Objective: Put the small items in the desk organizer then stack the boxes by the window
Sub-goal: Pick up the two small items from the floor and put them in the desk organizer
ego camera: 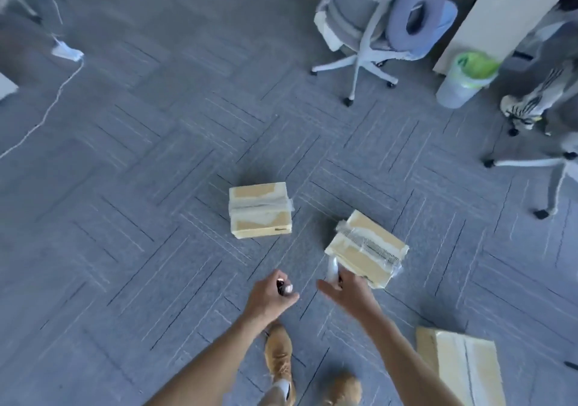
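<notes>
Floor, grey herringbone carpet tile (125, 218): carries all items listed.

White cable with adapter block (67, 52): far left, trailing across the carpet; not part of the task.

Taped tan cardboard box, squarish (260, 210): flat on the floor, centre, untouched, well apart from both hands.

Left hand (271, 296): fingers curled round a small dark item with a pale tip (284, 287); exact kind too blurred to tell. Hangs above the carpet, short of the centre box.

Right hand (348, 290): pinches a small whitish object (332, 268), identity unclear; it sits just at the near corner of the second box, contact uncertain.

Second taped tan cardboard box, turned at an angle (367, 249): on the floor, right of centre.

Third pale cardboard box, larger (463, 365): lower right, partly out of view.

White swivel chair with blue ring cushion (369, 30) and clear bin with green liner (466, 77): upper right.

Step, as judged: small items are in both hands; no desk organizer or window in view. The next move calls for carrying them to the organizer before any box is stacked.
</notes>
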